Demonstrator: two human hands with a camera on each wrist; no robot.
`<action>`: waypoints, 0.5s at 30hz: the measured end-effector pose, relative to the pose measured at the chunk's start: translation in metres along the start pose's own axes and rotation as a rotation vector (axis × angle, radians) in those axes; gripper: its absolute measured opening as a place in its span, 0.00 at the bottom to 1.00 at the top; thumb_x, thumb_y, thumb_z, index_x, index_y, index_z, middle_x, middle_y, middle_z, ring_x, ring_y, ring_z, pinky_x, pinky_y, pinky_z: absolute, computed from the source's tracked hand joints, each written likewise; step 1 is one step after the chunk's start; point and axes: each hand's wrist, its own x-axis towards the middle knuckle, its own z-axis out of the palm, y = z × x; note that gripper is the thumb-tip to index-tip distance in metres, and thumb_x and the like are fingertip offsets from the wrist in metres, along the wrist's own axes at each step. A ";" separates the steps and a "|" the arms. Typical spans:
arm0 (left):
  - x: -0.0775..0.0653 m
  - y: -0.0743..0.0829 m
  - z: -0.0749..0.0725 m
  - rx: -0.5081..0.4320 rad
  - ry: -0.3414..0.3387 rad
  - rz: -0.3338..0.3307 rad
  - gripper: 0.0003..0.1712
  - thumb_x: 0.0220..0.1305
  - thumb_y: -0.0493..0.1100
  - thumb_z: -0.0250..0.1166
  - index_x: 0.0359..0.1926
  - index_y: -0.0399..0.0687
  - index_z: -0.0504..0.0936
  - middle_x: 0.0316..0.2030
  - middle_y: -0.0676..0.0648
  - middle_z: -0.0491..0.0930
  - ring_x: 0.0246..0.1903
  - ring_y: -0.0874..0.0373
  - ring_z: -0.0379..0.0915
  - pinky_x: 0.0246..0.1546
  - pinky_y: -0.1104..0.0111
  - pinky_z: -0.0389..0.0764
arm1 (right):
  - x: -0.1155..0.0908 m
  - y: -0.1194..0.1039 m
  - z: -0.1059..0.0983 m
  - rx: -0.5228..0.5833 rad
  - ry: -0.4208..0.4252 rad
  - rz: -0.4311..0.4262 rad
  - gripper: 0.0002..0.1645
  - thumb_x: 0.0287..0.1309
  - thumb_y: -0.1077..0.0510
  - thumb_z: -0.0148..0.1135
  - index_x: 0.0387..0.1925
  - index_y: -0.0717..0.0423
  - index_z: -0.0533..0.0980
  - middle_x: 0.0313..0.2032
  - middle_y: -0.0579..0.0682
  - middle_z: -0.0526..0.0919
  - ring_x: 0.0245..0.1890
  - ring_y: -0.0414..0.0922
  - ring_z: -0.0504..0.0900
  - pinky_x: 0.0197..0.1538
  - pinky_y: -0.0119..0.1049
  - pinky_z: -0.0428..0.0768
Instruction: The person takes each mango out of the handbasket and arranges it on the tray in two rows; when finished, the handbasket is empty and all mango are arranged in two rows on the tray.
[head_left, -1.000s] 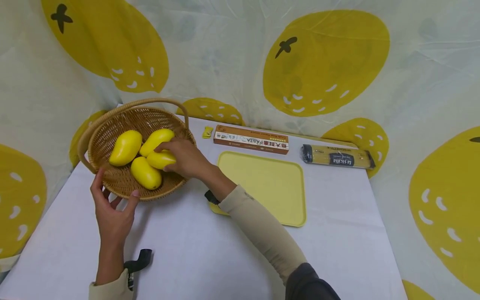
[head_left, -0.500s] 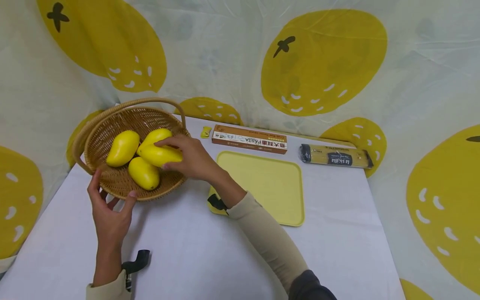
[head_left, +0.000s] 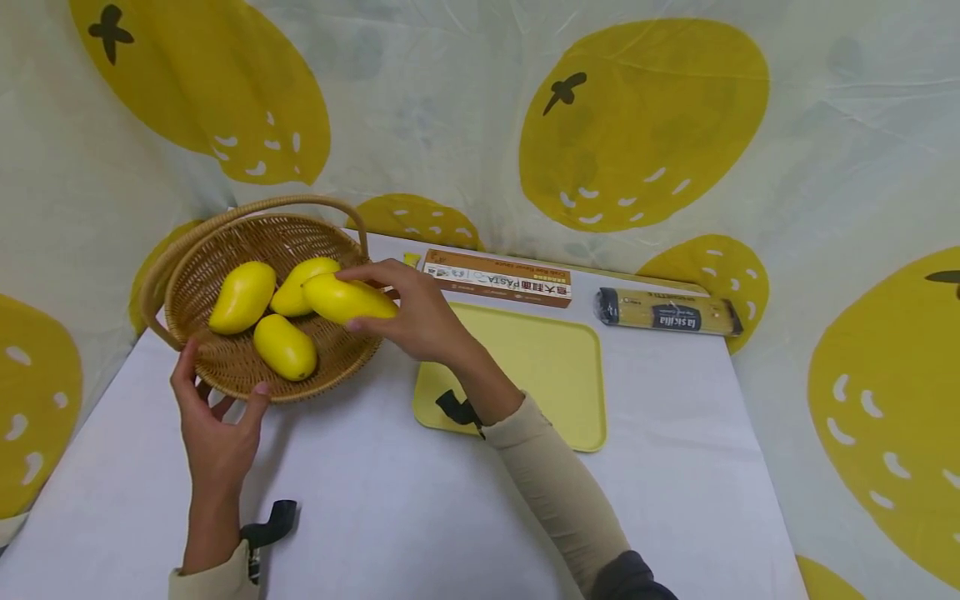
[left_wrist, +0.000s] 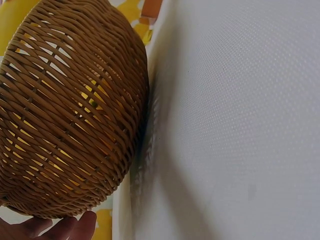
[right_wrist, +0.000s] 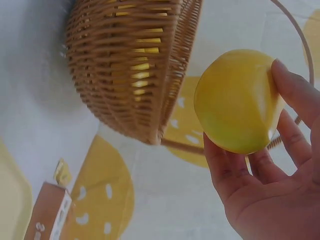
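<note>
One yellow mango [head_left: 347, 299] is pinched by the fingers of the right hand [head_left: 420, 314], over the right side of the wicker basket [head_left: 234, 363]; three similar mangoes [head_left: 285, 347] lie inside. The left hand [head_left: 219, 446] (thumb apart from the fingers) holds the near rim of this basket.

The table [head_left: 675, 500] has a white, finely textured surface; its left, right and back edges show, while the front edge runs out of view. The basket [head_left: 225, 246] is at the back left corner, covering that corner and part of the left edge. Near the middle of the table, towards the back edge, the tray [head_left: 558, 367] lies flat. Between the tray and the back edge, the brown and white box [head_left: 497, 277] lies lengthwise along that edge. Just beside the box's left end is a small yellow packet [head_left: 412, 259]. The spaghetti pack [head_left: 669, 312] lies on its side at the back right corner.
</note>
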 end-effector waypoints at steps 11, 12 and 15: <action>0.000 0.000 0.000 0.009 -0.005 -0.018 0.59 0.62 0.38 0.74 0.84 0.69 0.49 0.83 0.59 0.52 0.75 0.50 0.61 0.67 0.71 0.72 | -0.018 0.010 -0.024 0.032 0.076 0.019 0.32 0.59 0.54 0.80 0.65 0.42 0.82 0.61 0.41 0.85 0.56 0.38 0.79 0.59 0.41 0.83; 0.000 0.000 0.000 0.010 -0.006 -0.018 0.59 0.62 0.38 0.74 0.84 0.69 0.49 0.83 0.59 0.52 0.75 0.50 0.61 0.67 0.71 0.72 | -0.020 0.011 -0.026 0.033 0.082 0.021 0.32 0.59 0.54 0.80 0.65 0.42 0.82 0.59 0.42 0.85 0.56 0.39 0.79 0.59 0.41 0.83; 0.000 0.000 0.001 0.008 -0.005 -0.025 0.59 0.63 0.38 0.74 0.84 0.70 0.49 0.83 0.59 0.52 0.76 0.50 0.60 0.68 0.70 0.71 | -0.027 0.015 -0.034 0.042 0.100 0.027 0.32 0.59 0.55 0.80 0.65 0.43 0.82 0.57 0.43 0.84 0.55 0.40 0.80 0.60 0.42 0.84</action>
